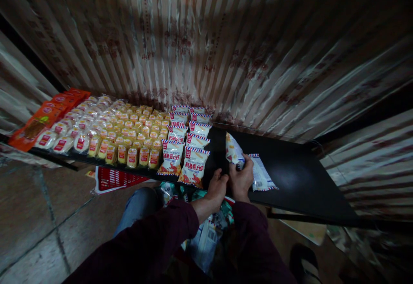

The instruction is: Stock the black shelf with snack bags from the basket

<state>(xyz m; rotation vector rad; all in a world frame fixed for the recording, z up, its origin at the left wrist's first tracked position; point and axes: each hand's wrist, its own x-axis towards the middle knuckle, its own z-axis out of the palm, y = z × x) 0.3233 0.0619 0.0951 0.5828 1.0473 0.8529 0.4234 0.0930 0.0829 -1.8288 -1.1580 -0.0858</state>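
Observation:
My right hand (241,180) is closed around a white snack bag (235,149), which it holds tilted over the black shelf. Just to the left, my left hand (217,186) has its thumb raised apart from its fingers, and nothing shows in it. Another white snack bag (262,174) lies back side up on the shelf, to the right of my right hand. Left of my hands, two rows of shrimp-printed snack bags (194,165) stand one behind another, reaching from the shelf's front edge to the wall.
On the black shelf (300,180), yellow wrapped cakes (129,131), white round wrapped cakes (82,140) and orange packets (45,118) fill the left. Below are a red basket (111,180) and more packaged bags (206,239) between my arms. Corrugated sheeting (193,38) rises behind.

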